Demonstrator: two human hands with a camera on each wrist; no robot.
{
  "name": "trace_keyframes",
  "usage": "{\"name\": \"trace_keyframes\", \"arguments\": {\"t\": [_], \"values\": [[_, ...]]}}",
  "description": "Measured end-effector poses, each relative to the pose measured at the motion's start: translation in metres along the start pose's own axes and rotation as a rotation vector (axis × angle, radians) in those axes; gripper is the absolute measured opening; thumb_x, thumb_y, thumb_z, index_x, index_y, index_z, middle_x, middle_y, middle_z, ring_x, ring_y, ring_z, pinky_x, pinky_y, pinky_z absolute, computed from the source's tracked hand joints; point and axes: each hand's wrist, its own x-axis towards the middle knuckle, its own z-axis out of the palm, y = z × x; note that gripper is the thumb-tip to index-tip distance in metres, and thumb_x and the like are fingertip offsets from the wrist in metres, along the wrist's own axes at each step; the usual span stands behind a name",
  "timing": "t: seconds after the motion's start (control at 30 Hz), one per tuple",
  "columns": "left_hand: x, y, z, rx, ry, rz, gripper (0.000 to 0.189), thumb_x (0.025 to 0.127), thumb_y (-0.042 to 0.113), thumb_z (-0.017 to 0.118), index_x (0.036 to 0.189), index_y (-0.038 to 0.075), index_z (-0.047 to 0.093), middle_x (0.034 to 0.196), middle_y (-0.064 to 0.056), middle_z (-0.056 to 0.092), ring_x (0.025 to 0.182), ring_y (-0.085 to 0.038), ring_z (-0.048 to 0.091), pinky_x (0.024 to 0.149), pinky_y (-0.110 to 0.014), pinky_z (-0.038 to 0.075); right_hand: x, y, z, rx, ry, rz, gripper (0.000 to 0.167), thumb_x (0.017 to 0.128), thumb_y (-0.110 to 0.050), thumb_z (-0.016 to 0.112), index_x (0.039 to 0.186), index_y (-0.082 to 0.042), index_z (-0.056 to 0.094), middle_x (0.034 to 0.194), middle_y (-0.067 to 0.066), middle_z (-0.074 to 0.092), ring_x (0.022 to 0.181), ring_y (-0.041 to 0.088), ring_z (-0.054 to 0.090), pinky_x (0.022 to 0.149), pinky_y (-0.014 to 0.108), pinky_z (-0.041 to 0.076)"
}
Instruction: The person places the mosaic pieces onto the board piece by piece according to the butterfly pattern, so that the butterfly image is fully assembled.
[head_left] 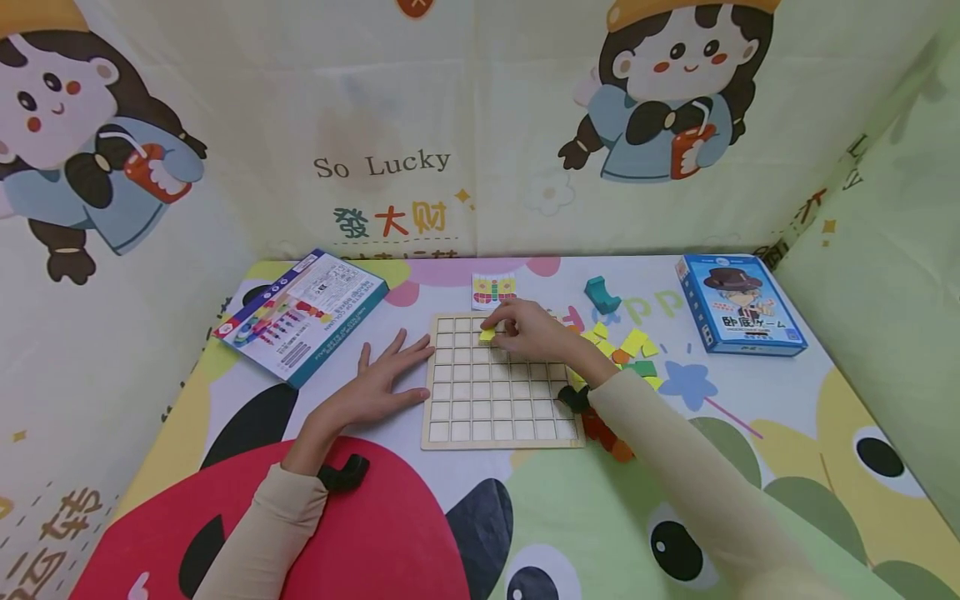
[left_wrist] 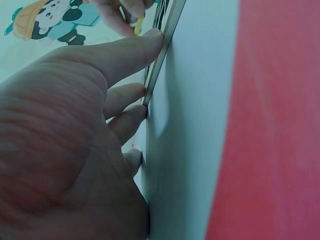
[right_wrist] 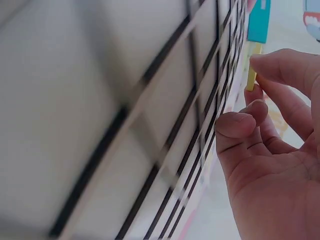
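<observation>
A wooden grid board (head_left: 495, 445) lies on the table with rows of square cells. Spread and fairly straight, the fingers of my left hand (head_left: 375, 389) touch the board's left edge; the left wrist view has the thumb right at that edge. My right hand (head_left: 534, 332) is over the upper part of the board and pinches a yellow square tile (head_left: 487, 336) between thumb and fingers. In the right wrist view the tile (right_wrist: 252, 77) stands on edge in that pinch. Just behind the board is a small card (head_left: 484, 289) with a colourful butterfly pattern.
Loose yellow tiles (head_left: 633, 342) and a green tile (head_left: 642, 367) are scattered right of the board, with red and orange pieces (head_left: 622, 451) partly under the right forearm. A teal piece (head_left: 602, 296) stands behind them. Flat boxes lie left (head_left: 307, 312) and right (head_left: 742, 304).
</observation>
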Motion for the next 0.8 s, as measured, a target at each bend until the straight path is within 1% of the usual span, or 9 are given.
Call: {"name": "trace_keyframes", "arguments": {"t": [0.07, 0.13, 0.17, 0.23, 0.3, 0.47, 0.67, 0.8], "values": [[0.0, 0.0, 0.0, 0.002, -0.002, -0.001, 0.08, 0.097, 0.037, 0.075, 0.166, 0.021, 0.038, 0.178, -0.005, 0.025, 0.168, -0.04, -0.001, 0.122, -0.079, -0.019, 0.008, -0.005, 0.004, -0.001, -0.016, -0.008, 0.025, 0.098, -0.009, 0.071, 0.122, -0.006, 0.078, 0.108, 0.01, 0.072, 0.079, 0.017, 0.057, 0.099, 0.041, 0.055], [0.0, -0.001, -0.001, 0.004, -0.004, 0.002, 0.079, 0.097, 0.037, 0.075, 0.166, 0.021, 0.039, 0.178, -0.005, 0.026, 0.168, -0.041, 0.0, 0.121, -0.079, -0.019, 0.016, -0.01, 0.008, -0.008, -0.032, -0.019, 0.026, 0.098, -0.01, 0.071, 0.123, -0.006, 0.078, 0.113, 0.009, 0.073, 0.081, 0.016, 0.057, 0.082, 0.035, 0.053], [0.0, -0.001, -0.001, 0.004, -0.004, 0.003, 0.079, 0.097, 0.037, 0.074, 0.166, 0.02, 0.039, 0.178, -0.005, 0.026, 0.168, -0.041, 0.0, 0.121, -0.079, -0.019, 0.019, -0.012, 0.01, -0.011, -0.04, -0.019, 0.026, 0.099, -0.01, 0.071, 0.124, -0.006, 0.078, 0.115, 0.008, 0.073, 0.081, 0.016, 0.056, 0.077, 0.032, 0.051], [0.0, -0.002, -0.001, 0.006, -0.005, 0.008, 0.079, 0.097, 0.037, 0.074, 0.166, 0.021, 0.039, 0.178, -0.005, 0.026, 0.168, -0.04, 0.0, 0.121, -0.079, -0.019, 0.025, -0.018, 0.014, -0.009, -0.054, -0.02, 0.027, 0.099, -0.009, 0.07, 0.124, -0.006, 0.077, 0.117, 0.01, 0.073, 0.078, 0.016, 0.055, 0.073, 0.027, 0.047], [0.0, -0.002, -0.001, 0.008, -0.005, 0.011, 0.078, 0.098, 0.038, 0.074, 0.166, 0.021, 0.039, 0.178, -0.004, 0.026, 0.168, -0.04, 0.0, 0.121, -0.079, -0.019, 0.031, -0.022, 0.018, -0.015, -0.065, -0.017, 0.027, 0.099, -0.009, 0.069, 0.124, -0.006, 0.078, 0.119, 0.009, 0.073, 0.081, 0.016, 0.055, 0.073, 0.025, 0.046], [0.0, -0.003, 0.0, 0.009, -0.005, 0.011, 0.078, 0.097, 0.039, 0.074, 0.165, 0.023, 0.039, 0.178, -0.004, 0.026, 0.169, -0.039, 0.0, 0.121, -0.079, -0.019, 0.042, -0.028, 0.028, -0.039, -0.097, -0.026, 0.026, 0.098, -0.006, 0.068, 0.122, -0.005, 0.078, 0.12, 0.012, 0.072, 0.091, 0.018, 0.06, 0.081, 0.026, 0.051], [0.002, -0.003, 0.0, 0.002, -0.007, 0.006, 0.079, 0.097, 0.04, 0.075, 0.165, 0.024, 0.039, 0.178, -0.004, 0.027, 0.169, -0.039, -0.001, 0.121, -0.078, -0.02, 0.047, -0.031, 0.033, -0.083, -0.108, -0.036, 0.026, 0.099, -0.007, 0.067, 0.122, -0.005, 0.078, 0.122, 0.012, 0.071, 0.096, 0.02, 0.062, 0.089, 0.03, 0.054], [0.002, -0.003, 0.0, 0.007, -0.011, -0.002, 0.079, 0.097, 0.04, 0.075, 0.165, 0.024, 0.039, 0.178, -0.004, 0.027, 0.169, -0.039, -0.002, 0.121, -0.078, -0.02, 0.049, -0.032, 0.035, -0.099, -0.124, -0.021, 0.025, 0.1, -0.009, 0.068, 0.123, -0.006, 0.078, 0.124, 0.011, 0.07, 0.1, 0.02, 0.064, 0.093, 0.032, 0.055]]}}
